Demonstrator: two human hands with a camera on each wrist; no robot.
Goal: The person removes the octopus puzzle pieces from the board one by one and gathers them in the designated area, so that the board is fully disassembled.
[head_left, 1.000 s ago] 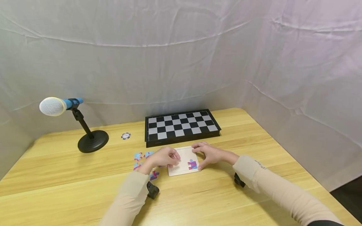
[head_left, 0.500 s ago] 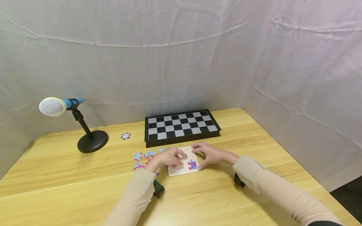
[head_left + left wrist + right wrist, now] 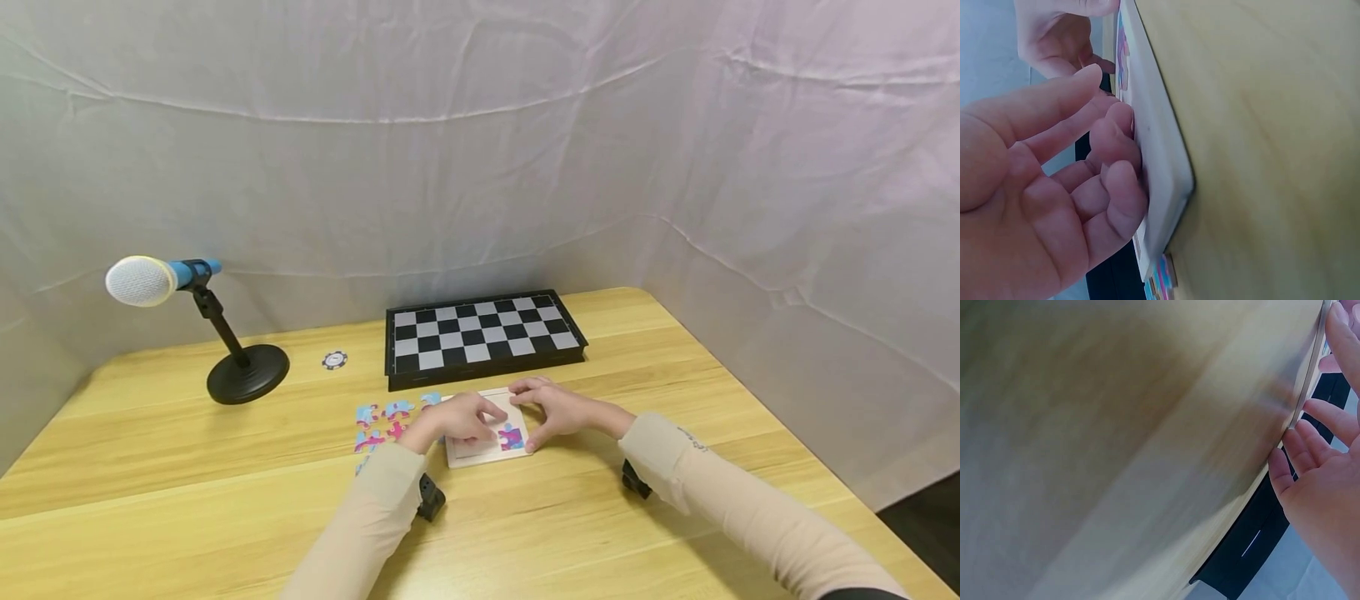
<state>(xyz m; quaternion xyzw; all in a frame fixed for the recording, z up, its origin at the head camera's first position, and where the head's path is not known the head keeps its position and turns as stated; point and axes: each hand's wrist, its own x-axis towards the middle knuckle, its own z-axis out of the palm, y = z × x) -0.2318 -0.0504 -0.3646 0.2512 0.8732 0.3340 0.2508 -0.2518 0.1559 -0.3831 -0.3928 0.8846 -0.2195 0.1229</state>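
A pale puzzle tray lies flat on the table, with one pink, purple and blue puzzle piece in its lower right corner. My right hand steadies the tray's right side, thumb near the front corner and fingers at the back. My left hand hovers low over the tray's left part. In the left wrist view, its thumb and index finger are extended while the other fingers curl loosely at the tray; no piece shows between them. Several loose puzzle pieces lie left of the tray, partly hidden by the left arm.
Behind the tray sits a black-framed checkered board. A round chip lies at the left, near a blue microphone on a black stand. Grey cloth hangs around the back and sides of the table.
The left hand has shifted right across the tray toward the piece in its corner, uncovering more loose pieces at the back. The right hand and the tray have stayed in place.
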